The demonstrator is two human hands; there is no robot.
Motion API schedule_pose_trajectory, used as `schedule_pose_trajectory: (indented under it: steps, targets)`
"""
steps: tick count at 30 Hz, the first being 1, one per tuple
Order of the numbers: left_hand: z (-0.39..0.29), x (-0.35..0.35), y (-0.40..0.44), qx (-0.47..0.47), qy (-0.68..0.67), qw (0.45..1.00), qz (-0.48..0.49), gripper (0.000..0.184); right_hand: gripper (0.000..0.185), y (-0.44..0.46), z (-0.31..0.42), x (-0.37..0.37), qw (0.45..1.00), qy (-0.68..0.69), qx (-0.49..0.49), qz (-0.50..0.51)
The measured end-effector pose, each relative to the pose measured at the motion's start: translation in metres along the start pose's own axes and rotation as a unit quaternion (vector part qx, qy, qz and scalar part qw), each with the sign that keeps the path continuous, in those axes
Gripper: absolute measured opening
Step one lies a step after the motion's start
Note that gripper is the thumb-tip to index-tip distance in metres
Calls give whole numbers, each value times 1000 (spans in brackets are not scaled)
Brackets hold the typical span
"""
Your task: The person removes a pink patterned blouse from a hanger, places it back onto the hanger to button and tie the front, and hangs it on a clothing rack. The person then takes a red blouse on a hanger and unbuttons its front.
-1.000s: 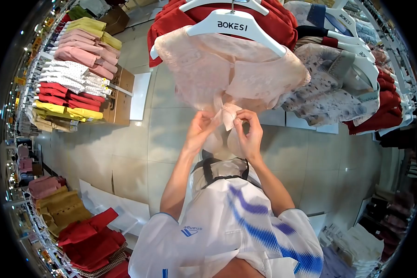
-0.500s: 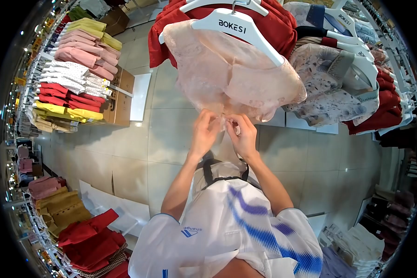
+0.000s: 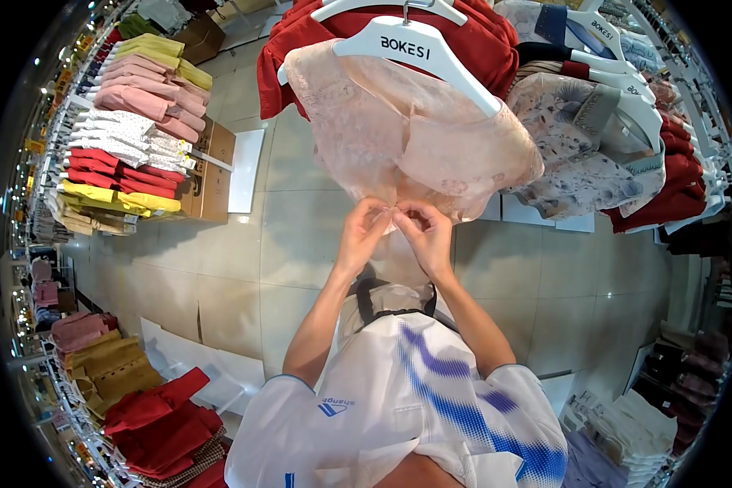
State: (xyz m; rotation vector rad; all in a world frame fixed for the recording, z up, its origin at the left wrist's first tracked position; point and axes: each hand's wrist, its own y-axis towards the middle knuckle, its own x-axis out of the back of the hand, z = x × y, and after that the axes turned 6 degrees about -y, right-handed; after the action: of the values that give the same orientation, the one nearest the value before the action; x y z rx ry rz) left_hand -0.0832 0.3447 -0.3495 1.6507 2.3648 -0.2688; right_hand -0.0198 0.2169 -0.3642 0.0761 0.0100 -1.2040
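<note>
Lengthwise | pink blouse: hanger toward person | hands pinch lower front

Both my forearms extend forward, converging; my left hand and right hand meet, fingers bent, fingertips pinched close together.

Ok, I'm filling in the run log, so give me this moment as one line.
left hand: pinching lower front of pale pink blouse | right hand: pinching close beside it | blouse: on white BOKESI hanger | red garment: behind
</note>
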Motion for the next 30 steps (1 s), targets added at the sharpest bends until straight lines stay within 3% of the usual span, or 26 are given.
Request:
schedule_pose_trajectory:
  steps: [1, 3, 7, 9, 17, 20, 24, 30]
  targets:
    - [0, -1, 0, 0, 1, 1000, -1, 11, 20, 0, 2, 1, 1000, 0, 0, 0]
    - [1, -1, 0, 1, 2, 1000, -2, 11, 17, 0, 11, 5, 984, -153, 86, -8]
    - [4, -2, 1, 13, 13, 1000, -21, 9, 17, -2, 26, -1, 969, -175, 170, -37]
    - [3, -3, 1, 10, 13, 1000, -25, 9, 20, 3, 22, -1, 934, -225, 274, -38]
    - [8, -4, 2, -62, 78, 995, -15, 10, 18, 12, 22, 7, 916, -263, 303, -29]
    - [7, -8, 2, -18, -5, 999, -39, 9, 17, 12, 22, 10, 919, -262, 294, -10]
    - [6, -8, 3, -38, -5, 998, -44, 8, 17, 10, 29, 10, 947, -235, 221, 15]
    - [4, -2, 3, -12, 37, 999, -9, 8, 14, 18, 35, 18, 935, -254, 244, 52]
